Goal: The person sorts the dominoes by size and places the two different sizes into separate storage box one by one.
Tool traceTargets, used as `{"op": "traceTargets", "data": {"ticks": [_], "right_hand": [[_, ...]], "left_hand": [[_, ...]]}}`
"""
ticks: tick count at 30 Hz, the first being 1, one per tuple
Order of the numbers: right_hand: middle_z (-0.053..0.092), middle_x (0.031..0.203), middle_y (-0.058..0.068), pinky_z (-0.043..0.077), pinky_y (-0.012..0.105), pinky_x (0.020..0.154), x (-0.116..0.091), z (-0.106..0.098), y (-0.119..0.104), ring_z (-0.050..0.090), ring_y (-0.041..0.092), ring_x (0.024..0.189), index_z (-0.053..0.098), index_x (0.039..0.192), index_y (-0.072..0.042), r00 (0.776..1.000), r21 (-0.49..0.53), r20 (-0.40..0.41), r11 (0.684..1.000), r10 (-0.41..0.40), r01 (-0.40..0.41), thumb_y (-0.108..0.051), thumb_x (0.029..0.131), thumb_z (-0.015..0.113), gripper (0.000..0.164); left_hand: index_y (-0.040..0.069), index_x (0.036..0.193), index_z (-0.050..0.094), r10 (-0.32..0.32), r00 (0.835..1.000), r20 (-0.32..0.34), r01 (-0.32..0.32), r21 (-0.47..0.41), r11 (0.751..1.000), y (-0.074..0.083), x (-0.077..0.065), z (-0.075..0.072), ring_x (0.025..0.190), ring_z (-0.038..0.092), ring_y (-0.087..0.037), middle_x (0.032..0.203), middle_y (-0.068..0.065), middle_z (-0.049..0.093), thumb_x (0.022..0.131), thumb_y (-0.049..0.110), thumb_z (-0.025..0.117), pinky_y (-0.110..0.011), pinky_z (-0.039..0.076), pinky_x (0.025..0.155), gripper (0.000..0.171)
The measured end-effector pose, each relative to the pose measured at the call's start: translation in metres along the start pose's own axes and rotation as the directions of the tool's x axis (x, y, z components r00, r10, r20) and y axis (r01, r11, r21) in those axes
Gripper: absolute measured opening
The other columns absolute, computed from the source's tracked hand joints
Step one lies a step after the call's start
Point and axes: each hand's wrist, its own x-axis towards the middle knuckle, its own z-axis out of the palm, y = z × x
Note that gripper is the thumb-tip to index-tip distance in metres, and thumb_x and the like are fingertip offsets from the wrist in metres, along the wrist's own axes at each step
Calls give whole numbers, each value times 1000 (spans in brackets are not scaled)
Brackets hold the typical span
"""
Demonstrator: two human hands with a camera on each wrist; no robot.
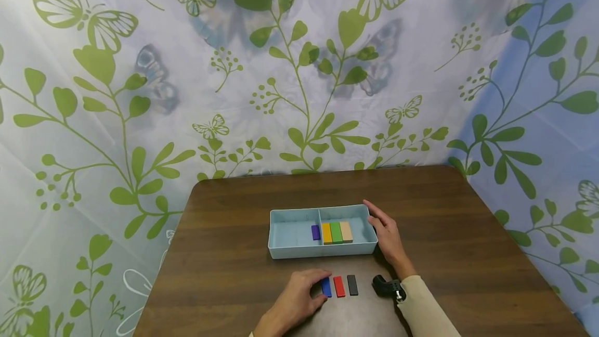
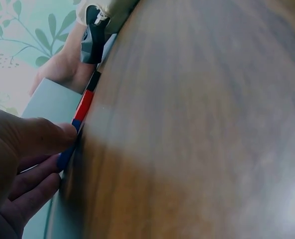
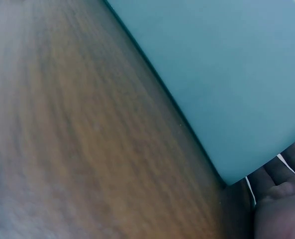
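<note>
My left hand (image 1: 299, 295) pinches a blue block (image 1: 326, 287) between thumb and fingers at the near side of the table. Beside it lie a red block (image 1: 339, 286) and a black block (image 1: 352, 285), side by side. My right hand (image 1: 386, 230) grips the right end of a light blue two-compartment box (image 1: 292, 252), thumb over the rim. In the right compartment lie a yellow block (image 1: 327, 233), a green block (image 1: 336, 233) and a beige block (image 1: 346, 232). A purple block (image 1: 315, 232) sits in the left compartment against the divider.
The brown wooden table (image 1: 224, 274) ends at a leaf-and-butterfly patterned curtain (image 1: 299, 66) behind it. A black device (image 1: 387, 286) sits at my right wrist, by the cream sleeve (image 1: 426, 308).
</note>
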Motion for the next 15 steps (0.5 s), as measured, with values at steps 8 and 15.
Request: {"op": "traceTargets", "data": {"ticks": [8,15], "right_hand": [[43,158,2,32,13,108,-1,0,-2,36,23,148,47,151,-16,1000,3,1,1000,-5,5,-17,107,46,43],[43,158,0,30,47,120,-1,0,0,35,21,148,47,151,-17,1000,-4,-2,1000,-3,3,-17,107,45,43]], "left_hand": [[12,130,67,29,999,-41,-29,2,1000,0,0,-12,114,66,-8,127,3,69,85,16,82,-26,55,94,48],[8,127,68,80,989,-122,-83,-24,996,5,5,-37,112,68,-11,125,-1,71,82,10,83,-25,55,94,48]]}}
